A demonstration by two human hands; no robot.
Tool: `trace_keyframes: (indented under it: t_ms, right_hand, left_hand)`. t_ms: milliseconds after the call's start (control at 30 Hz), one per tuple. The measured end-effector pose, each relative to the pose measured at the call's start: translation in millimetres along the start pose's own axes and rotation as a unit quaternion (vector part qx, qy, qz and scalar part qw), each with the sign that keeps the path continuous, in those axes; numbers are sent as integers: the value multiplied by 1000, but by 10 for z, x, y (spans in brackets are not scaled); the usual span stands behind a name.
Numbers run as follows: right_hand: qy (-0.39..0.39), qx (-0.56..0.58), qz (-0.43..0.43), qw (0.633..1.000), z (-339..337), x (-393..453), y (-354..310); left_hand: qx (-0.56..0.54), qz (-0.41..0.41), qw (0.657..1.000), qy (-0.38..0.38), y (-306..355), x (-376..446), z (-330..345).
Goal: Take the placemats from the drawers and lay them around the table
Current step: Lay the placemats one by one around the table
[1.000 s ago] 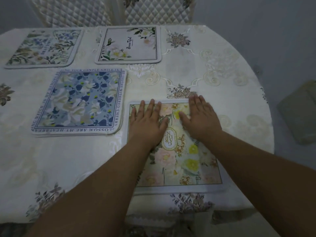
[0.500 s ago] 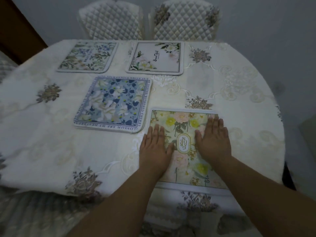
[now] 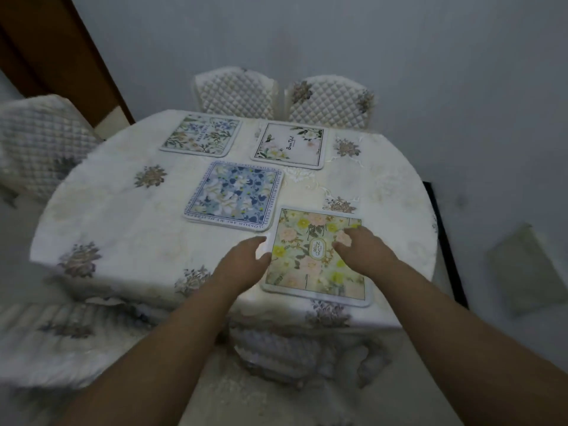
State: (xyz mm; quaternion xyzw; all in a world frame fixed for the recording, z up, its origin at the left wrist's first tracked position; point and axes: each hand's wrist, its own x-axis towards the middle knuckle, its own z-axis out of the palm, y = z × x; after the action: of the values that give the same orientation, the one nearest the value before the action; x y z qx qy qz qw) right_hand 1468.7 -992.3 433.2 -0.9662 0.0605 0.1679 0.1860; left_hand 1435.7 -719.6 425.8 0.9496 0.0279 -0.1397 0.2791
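A yellow floral placemat [image 3: 316,256] lies at the worktop's [image 3: 129,216] 5 o'clock edge. The left hand [image 3: 246,261] touches its left border, the right hand [image 3: 362,252] rests on top; both grips loose, holding nothing.

— What stands beyond the hands?
— Two cream quilted fabric chair backs [image 3: 235,92] [image 3: 330,101], side by side against a pale grey wall [image 3: 338,35].
— Left of them?
— A third quilted chair [image 3: 37,146], and behind it a brown wooden door frame [image 3: 66,53].
— To the right?
— A grey-green square cushion [image 3: 522,269] on the floor.
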Motion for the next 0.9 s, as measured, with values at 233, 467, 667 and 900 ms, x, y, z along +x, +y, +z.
trace_keyframes:
  t_ms: [233,467,667,900]
  right_hand:
    - [79,58,-35,995,-4,-1315,-933]
    - [110,89,-19,990,511,-2147,-2086]
    - [133,93,2,987,743,-2445,-3145]
    - [160,76,10,984,792,-2530,-3787]
  left_hand:
    - [8,45,998,49,-289,-1024,-1085]
    - [67,68,993,69,-1623,-1767,-2226]
    - [59,73,993,71,-2613,-1847,-2947]
    - [35,104,992,55,-3011,-1763,-3226]
